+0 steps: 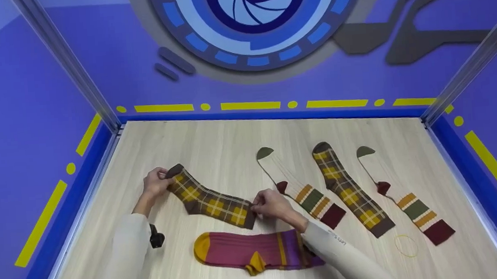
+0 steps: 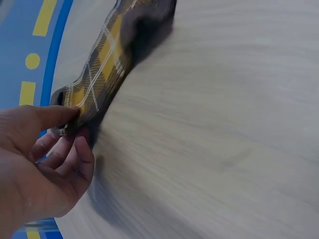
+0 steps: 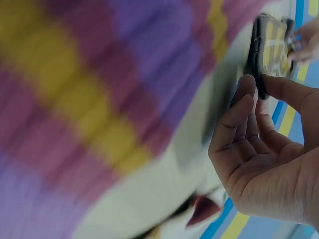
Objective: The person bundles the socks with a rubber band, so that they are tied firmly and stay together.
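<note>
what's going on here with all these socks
A person is holding a brown-and-yellow plaid fabric sock by its ends over a pale wooden table: the left hand pinches the toe, the right hand the cuff. A matching plaid sock lies to the right, between two cream knit socks with green toes. Nearer the person is maroon, yellow-toed ribbed hosiery.

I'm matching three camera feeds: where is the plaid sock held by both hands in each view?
Head: plaid sock, left of centre, between left hand and right hand.
Left wrist: plaid sock, upper left.
Right wrist: plaid sock, upper right.
Shared landmark: the left hand at its toe end.
</note>
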`<state>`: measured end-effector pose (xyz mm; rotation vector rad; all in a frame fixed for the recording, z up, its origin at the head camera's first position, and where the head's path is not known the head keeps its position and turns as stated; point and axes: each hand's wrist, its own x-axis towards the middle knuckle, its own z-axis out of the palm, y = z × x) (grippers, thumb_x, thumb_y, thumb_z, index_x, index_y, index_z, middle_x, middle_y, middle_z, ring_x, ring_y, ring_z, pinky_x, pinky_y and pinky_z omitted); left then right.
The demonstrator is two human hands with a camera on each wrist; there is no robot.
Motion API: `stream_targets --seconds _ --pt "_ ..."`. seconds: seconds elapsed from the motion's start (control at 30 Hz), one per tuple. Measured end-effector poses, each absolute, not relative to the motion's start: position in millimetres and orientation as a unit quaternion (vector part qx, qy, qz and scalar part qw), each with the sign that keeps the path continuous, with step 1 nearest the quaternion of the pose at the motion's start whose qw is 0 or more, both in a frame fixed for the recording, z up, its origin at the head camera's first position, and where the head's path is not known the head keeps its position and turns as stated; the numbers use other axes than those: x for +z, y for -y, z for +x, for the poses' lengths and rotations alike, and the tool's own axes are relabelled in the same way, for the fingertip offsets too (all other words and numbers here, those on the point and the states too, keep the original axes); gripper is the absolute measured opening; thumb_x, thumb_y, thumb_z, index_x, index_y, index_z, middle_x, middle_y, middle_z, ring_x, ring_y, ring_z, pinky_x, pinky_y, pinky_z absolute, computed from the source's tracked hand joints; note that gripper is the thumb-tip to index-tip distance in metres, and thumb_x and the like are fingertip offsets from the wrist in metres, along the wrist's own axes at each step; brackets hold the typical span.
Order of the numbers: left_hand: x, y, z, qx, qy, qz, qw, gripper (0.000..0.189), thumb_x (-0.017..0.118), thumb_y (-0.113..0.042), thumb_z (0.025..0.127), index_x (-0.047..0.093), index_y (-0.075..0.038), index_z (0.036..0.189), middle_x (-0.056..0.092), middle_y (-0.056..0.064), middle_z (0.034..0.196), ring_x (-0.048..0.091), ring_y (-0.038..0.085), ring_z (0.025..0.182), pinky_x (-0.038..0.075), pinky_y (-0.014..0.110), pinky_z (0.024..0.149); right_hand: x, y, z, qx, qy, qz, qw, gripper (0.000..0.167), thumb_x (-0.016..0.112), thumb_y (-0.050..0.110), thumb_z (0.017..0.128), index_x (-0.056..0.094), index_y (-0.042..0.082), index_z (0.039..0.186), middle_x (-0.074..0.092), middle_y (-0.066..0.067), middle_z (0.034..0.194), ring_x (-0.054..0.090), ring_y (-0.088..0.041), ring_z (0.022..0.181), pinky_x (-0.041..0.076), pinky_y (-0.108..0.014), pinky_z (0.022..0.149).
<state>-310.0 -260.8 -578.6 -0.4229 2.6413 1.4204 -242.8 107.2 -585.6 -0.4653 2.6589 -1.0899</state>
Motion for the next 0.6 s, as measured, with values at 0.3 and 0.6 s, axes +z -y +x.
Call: stream_targets --seconds 0.3,0.6 --pt "-563.6 241.3 -284.7 0.531 -0.811 -0.065 0.235 0.042 0.066 -0.004 0.092 0.044 0.006 0.126 0.064 0.007 0.083 0.059 0.011 0.061 0.045 0.022 0.050 -587.2 -152.7 -252.0 -0.459 -0.879 -0.092 0.094 0.010 0.072 0.005 0.091 0.066 -0.002 0.088 0.067 -0.009 0.072 0.057 -0.009 0.053 0.044 -0.018 0.049" --pt "-568.1 217.2 -274.9 0.517 -0.836 -0.058 0.177 0.019 0.063 -0.012 0.099 0.057 0.003 0.108 0.066 0.010 0.091 0.060 0.012 0.067 0.053 0.025 0.057 -594.6 -176.0 -243.1 -0.553 -0.825 -0.006 0.111 0.027 0.070 -0.006 0.089 0.061 -0.012 0.113 0.066 -0.006 0.074 0.057 -0.009 0.059 0.050 -0.022 0.053"
